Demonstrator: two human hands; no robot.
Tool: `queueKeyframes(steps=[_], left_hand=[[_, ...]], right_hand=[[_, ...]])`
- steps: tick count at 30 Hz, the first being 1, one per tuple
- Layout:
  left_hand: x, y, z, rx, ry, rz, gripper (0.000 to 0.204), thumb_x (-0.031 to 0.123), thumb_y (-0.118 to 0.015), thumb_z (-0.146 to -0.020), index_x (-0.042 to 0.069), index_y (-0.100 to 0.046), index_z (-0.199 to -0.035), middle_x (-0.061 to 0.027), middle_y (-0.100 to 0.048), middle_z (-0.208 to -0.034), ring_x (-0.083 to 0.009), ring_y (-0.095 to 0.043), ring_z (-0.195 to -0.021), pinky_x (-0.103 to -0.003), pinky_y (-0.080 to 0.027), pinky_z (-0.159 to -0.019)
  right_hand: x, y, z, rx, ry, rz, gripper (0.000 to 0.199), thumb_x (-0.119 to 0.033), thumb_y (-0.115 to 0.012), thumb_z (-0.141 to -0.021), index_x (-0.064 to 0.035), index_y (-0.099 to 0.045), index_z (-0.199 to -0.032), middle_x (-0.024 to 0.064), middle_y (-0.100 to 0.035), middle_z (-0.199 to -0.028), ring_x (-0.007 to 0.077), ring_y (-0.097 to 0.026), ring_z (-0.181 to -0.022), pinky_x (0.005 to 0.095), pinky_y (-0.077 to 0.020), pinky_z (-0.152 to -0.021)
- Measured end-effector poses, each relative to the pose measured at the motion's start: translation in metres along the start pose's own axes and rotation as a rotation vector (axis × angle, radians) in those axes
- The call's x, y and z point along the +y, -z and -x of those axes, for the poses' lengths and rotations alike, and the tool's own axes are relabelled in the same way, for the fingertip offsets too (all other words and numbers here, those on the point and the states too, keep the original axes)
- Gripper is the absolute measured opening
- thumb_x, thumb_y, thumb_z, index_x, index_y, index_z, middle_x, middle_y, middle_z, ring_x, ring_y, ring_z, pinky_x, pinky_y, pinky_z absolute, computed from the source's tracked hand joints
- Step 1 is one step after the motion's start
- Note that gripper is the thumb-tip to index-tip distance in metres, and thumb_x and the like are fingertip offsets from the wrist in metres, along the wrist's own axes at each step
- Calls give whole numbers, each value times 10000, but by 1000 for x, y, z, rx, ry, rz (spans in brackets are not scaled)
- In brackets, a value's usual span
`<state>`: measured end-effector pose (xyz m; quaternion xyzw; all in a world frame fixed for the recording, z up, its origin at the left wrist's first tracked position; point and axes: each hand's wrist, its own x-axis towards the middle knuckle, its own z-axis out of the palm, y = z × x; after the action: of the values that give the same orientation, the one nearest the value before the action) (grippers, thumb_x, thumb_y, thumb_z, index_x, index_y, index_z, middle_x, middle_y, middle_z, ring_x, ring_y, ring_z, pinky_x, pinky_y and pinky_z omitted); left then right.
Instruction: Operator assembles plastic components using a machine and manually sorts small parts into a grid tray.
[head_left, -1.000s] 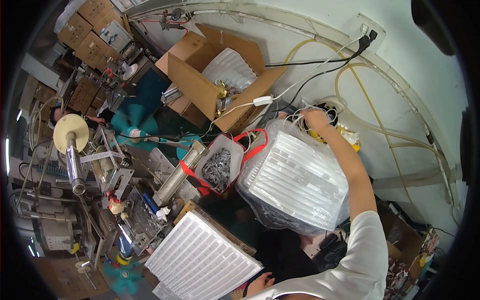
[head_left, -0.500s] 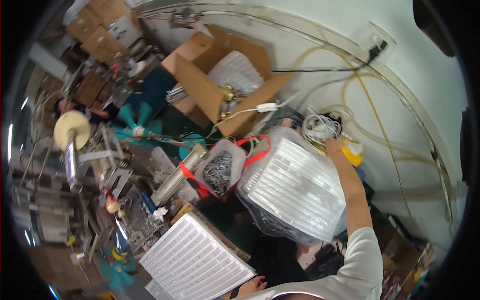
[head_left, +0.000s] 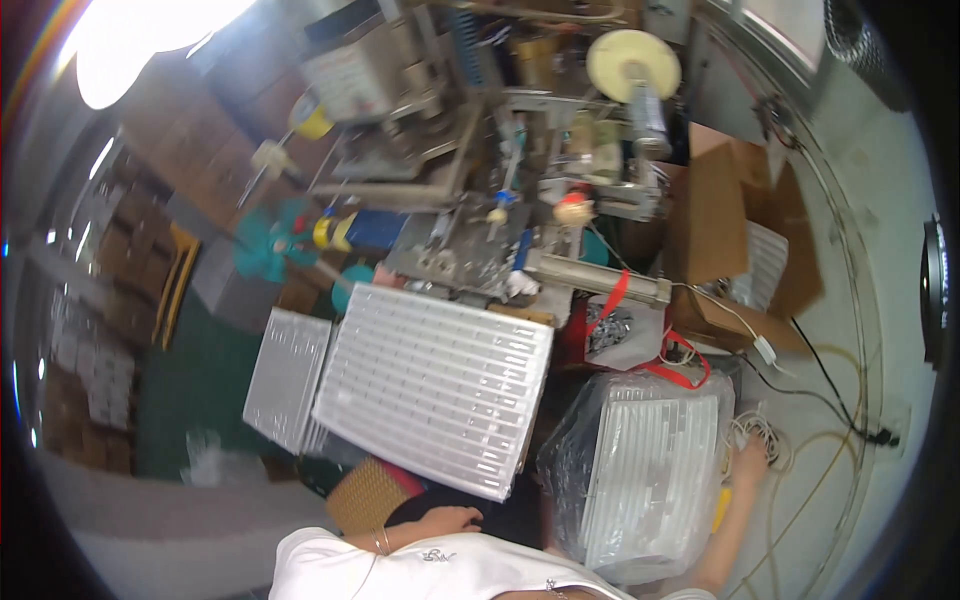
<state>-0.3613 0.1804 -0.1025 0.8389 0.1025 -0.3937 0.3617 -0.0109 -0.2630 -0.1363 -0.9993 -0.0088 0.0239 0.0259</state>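
Note:
My right hand (head_left: 750,462) reaches out at the right to a coil of thin white cable (head_left: 762,432), between the wall and a plastic-wrapped stack of white ribbed trays (head_left: 652,470). Its fingertips are blurred against the coil, so whether they grip anything is unclear. My left hand (head_left: 450,520) rests low in front of my body with its fingers stretched out and nothing visible in them. Just beyond it lies a large white tray with rows of slots (head_left: 430,385), tilted across the front of the workbench.
A bag with red handles (head_left: 625,335) holds small metal parts. Behind it stands an open cardboard box (head_left: 715,235). Bench machinery (head_left: 460,245) fills the far middle. To the left are another white tray stack (head_left: 288,375) and a teal fan (head_left: 270,240). Hoses and cords run along the wall.
My view has swung left, so the bench and trays now sit nearer the middle. The right hand remains at the cable coil, and the left stays low by the slotted tray.

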Motion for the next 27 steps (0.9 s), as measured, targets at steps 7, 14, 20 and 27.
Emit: queueKeyframes(steps=[7, 14, 20, 27], left_hand=[[-111, -49, 21, 511, 225, 424, 282, 255, -572, -828, 97, -616, -1058, -126, -670, -868, -302, -647, -816, -406, -509, -713], [-227, -43, 36, 782, 643, 370, 270, 165, -545, -798, 52, -611, -1034, -169, -666, -885, -335, -642, -855, -433, -500, -739], [-401, -61, 20, 437, 576, 538, 354, 233, -536, -839, 38, -587, -1131, -187, -645, -1011, -358, -607, -960, -432, -466, -849], [-526, 42, 6, 650, 475, 375, 358, 240, -535, -841, 41, -586, -1135, -185, -640, -1024, -357, -602, -970, -432, -463, -854]], right_hand=[[-193, 23, 72, -721, 509, -675, 426, -252, -660, -812, -37, -583, -1172, 151, -619, -1123, 256, -604, -1018, 322, -483, -821], [-279, 43, 84, -799, 715, -811, 367, -203, -664, -819, -44, -596, -1143, 92, -642, -1051, 181, -612, -923, 296, -473, -780], [-306, 45, 61, -423, 489, -1083, 308, -95, -634, -838, -21, -593, -1133, 67, -643, -1033, 134, -598, -908, 261, -468, -810], [-367, 19, 109, -338, 436, -1533, 263, -73, -641, -821, 0, -594, -1070, 73, -627, -1020, 146, -593, -929, 291, -460, -858]])
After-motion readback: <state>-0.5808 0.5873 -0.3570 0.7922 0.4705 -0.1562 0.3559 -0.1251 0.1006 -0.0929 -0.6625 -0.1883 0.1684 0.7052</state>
